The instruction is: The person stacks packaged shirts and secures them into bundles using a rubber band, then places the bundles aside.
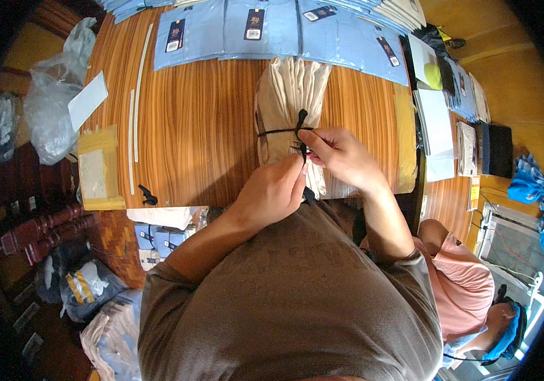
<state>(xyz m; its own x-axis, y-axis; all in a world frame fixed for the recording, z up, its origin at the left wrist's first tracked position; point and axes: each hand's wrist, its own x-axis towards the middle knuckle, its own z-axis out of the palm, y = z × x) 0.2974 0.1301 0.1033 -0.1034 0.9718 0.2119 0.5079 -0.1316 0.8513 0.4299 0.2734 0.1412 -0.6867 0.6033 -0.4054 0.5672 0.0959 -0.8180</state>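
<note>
At the near edge of the table [195, 127], black cord [301, 118] rings a cream bundle [277, 108]. The left hand [277, 188] pinches the cord; the right hand [345, 157] seemingly does too. Blue shirts [240, 41] line the table's far side.

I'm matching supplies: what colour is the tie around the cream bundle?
The tie is black; it shows best in the head view.
</note>
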